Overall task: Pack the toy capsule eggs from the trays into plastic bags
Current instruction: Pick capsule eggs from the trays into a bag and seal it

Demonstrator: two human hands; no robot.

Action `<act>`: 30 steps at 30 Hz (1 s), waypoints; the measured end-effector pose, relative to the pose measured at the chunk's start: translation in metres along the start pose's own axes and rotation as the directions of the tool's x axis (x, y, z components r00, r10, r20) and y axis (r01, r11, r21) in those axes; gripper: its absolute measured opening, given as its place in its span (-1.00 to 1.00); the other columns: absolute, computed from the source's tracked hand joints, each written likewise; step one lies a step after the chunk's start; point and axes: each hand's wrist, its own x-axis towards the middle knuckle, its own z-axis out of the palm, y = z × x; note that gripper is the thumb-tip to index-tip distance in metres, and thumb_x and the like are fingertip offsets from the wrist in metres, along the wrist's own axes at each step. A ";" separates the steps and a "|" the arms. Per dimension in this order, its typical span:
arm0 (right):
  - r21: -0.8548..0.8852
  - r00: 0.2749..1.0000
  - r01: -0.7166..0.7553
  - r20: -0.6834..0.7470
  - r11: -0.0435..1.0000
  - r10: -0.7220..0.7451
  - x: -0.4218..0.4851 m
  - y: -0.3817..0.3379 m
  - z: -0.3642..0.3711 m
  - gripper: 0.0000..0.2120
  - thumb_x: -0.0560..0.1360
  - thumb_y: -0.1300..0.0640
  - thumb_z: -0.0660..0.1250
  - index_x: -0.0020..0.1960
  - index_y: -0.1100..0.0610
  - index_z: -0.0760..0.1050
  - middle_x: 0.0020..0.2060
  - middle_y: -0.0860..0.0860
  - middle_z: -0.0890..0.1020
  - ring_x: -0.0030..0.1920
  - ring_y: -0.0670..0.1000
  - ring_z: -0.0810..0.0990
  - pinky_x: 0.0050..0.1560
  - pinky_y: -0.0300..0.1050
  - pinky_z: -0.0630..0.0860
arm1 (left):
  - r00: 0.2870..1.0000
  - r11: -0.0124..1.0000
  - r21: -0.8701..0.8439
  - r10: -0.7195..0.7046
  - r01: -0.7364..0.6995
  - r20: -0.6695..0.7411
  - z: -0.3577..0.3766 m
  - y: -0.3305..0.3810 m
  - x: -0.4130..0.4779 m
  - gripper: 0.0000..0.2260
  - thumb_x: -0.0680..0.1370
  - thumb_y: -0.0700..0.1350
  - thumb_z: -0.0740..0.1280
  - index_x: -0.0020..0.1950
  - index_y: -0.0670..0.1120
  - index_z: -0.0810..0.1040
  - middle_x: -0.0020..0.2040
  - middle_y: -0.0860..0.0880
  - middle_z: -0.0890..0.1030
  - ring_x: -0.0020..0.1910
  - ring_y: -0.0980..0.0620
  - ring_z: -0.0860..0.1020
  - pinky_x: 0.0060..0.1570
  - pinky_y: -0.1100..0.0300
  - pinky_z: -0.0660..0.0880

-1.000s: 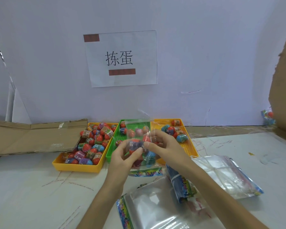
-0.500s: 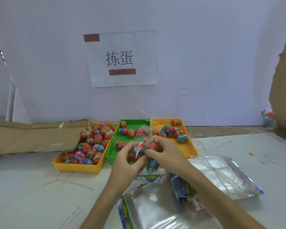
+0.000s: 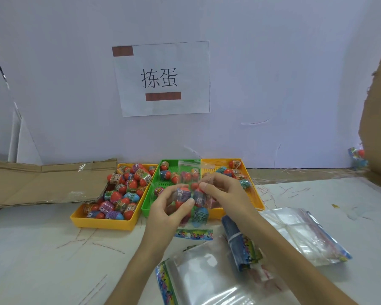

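Both hands hold one clear plastic bag (image 3: 190,172) upright in front of the trays. My left hand (image 3: 167,208) grips its lower left side and my right hand (image 3: 224,192) pinches its right side. Inside the bag sit capsule eggs (image 3: 199,213), red and blue. The left yellow tray (image 3: 101,221) is heaped with several capsule eggs (image 3: 123,190). A few eggs lie in the green tray (image 3: 146,205) and in the right yellow tray (image 3: 256,194), both partly hidden by the hands and bag.
Stacks of empty clear bags with colourful printed edges lie at the front (image 3: 207,276) and to the right (image 3: 301,234). A rolled bundle (image 3: 240,245) lies between them. Flattened cardboard (image 3: 42,181) lies at the left, a cardboard wall (image 3: 378,111) stands at the right.
The bag dropped and bunched between the hands half a second ago; now its top stands up again and the hands have spread slightly apart.
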 end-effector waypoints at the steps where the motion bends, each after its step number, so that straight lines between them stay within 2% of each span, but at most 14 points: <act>1: -0.013 1.000 0.005 -0.006 1.000 -0.005 0.000 -0.001 0.000 -0.87 0.58 0.15 0.40 -0.13 0.03 0.63 -0.27 -0.08 0.67 -0.25 -0.13 0.64 -0.25 -0.27 0.56 | 1.000 1.000 -0.005 0.000 0.000 0.001 0.000 0.001 0.000 -0.76 0.53 -0.05 0.44 0.20 0.08 0.61 0.02 0.09 0.72 0.02 0.11 0.69 -0.14 0.32 0.59; 4: -0.037 1.000 0.027 -0.014 0.999 -0.027 0.000 -0.002 0.001 -0.83 0.56 0.16 0.42 -0.19 0.00 0.62 -0.34 -0.11 0.62 -0.32 -0.15 0.58 -0.28 -0.30 0.52 | 1.000 0.999 -0.036 0.000 0.001 0.002 0.001 0.003 0.000 -0.77 0.47 0.10 0.38 0.11 0.17 0.68 0.03 0.11 0.72 0.05 0.15 0.68 -0.09 0.31 0.59; 7: -0.021 0.999 0.033 -0.033 0.999 -0.034 -0.001 -0.004 0.001 -0.86 0.55 0.15 0.44 -0.19 0.02 0.63 -0.27 -0.02 0.66 -0.27 -0.07 0.62 -0.26 -0.24 0.56 | 0.999 1.000 -0.012 0.021 -0.021 -0.029 0.002 0.005 0.000 -0.79 0.48 0.16 0.31 0.03 0.26 0.70 0.01 0.20 0.70 0.05 0.22 0.65 -0.08 0.30 0.60; 11: 0.021 0.996 0.056 -0.065 0.998 -0.054 -0.003 -0.007 0.001 -0.93 0.55 0.14 0.43 -0.10 0.03 0.65 -0.26 -0.08 0.69 -0.29 -0.10 0.64 -0.28 -0.24 0.58 | 0.991 0.999 -0.016 0.032 -0.034 -0.128 0.001 0.003 0.001 -0.81 0.63 -0.05 0.31 0.07 0.12 0.72 0.01 0.17 0.72 0.04 0.23 0.65 -0.12 0.38 0.57; 13: 0.011 0.991 0.093 -0.100 0.996 -0.091 -0.003 -0.008 0.000 -0.94 0.54 0.14 0.45 -0.11 0.04 0.66 -0.26 -0.06 0.70 -0.27 -0.07 0.67 -0.25 -0.21 0.61 | 0.985 0.999 -0.024 0.039 -0.043 -0.167 0.000 0.004 0.001 -0.82 0.59 -0.02 0.35 0.10 0.06 0.73 0.01 0.15 0.73 0.03 0.23 0.66 -0.14 0.42 0.55; 16: 0.025 0.989 0.103 -0.107 0.994 -0.100 -0.004 -0.008 0.001 -0.88 0.50 0.11 0.48 -0.21 0.04 0.64 -0.29 0.00 0.70 -0.27 -0.03 0.67 -0.21 -0.19 0.62 | 0.980 0.998 -0.037 0.040 -0.048 -0.195 -0.002 0.005 0.001 -0.75 0.48 0.06 0.39 0.08 0.04 0.74 -0.01 0.09 0.75 0.01 0.16 0.68 -0.14 0.38 0.57; 19: 0.087 0.994 0.091 -0.065 0.992 -0.085 -0.005 -0.009 0.002 -0.85 0.45 0.11 0.51 -0.28 0.04 0.61 -0.36 0.01 0.65 -0.38 -0.05 0.59 -0.29 -0.25 0.55 | 0.980 0.997 -0.076 0.000 -0.016 -0.197 -0.007 0.003 0.003 -0.82 0.57 -0.15 0.40 0.14 0.00 0.72 0.00 0.02 0.75 0.04 0.12 0.68 -0.04 0.32 0.59; 21: 0.081 0.995 0.088 -0.057 0.993 -0.083 -0.005 -0.009 0.001 -0.85 0.41 0.04 0.51 -0.27 0.04 0.60 -0.35 0.01 0.64 -0.37 -0.06 0.57 -0.28 -0.27 0.53 | 0.980 0.993 -0.115 -0.032 0.010 -0.194 -0.010 0.002 0.005 -0.81 0.60 -0.24 0.36 0.12 -0.04 0.71 -0.02 -0.03 0.75 0.03 0.05 0.70 -0.05 0.30 0.59; 23: 0.069 0.995 0.083 -0.062 0.994 -0.079 -0.005 -0.009 0.000 -0.85 0.37 -0.02 0.51 -0.25 0.04 0.61 -0.31 0.04 0.66 -0.32 -0.06 0.59 -0.26 -0.27 0.54 | 0.974 0.991 -0.135 -0.042 0.013 -0.221 -0.010 0.002 0.006 -0.81 0.61 -0.23 0.35 0.02 -0.03 0.74 -0.05 -0.05 0.75 -0.02 0.02 0.71 -0.11 0.30 0.59; 26: 0.102 0.997 0.065 -0.054 0.993 -0.060 -0.004 -0.009 -0.001 -0.85 0.39 -0.02 0.50 -0.19 0.05 0.63 -0.29 0.09 0.68 -0.36 0.00 0.57 -0.30 -0.19 0.57 | 0.961 0.985 -0.173 -0.062 0.014 -0.271 -0.009 0.002 0.007 -0.81 0.61 -0.19 0.36 -0.06 0.01 0.75 -0.08 -0.06 0.75 -0.08 0.02 0.69 -0.16 0.28 0.59; 30: 0.111 0.998 0.055 -0.047 0.992 -0.050 -0.003 -0.007 -0.001 -0.86 0.42 -0.01 0.46 -0.16 0.06 0.65 -0.30 0.07 0.69 -0.38 0.03 0.59 -0.31 -0.19 0.58 | 0.955 0.982 -0.187 -0.062 0.007 -0.291 -0.008 -0.002 0.008 -0.83 0.62 -0.20 0.34 -0.03 -0.06 0.73 -0.02 -0.10 0.74 0.04 -0.17 0.68 0.04 0.07 0.61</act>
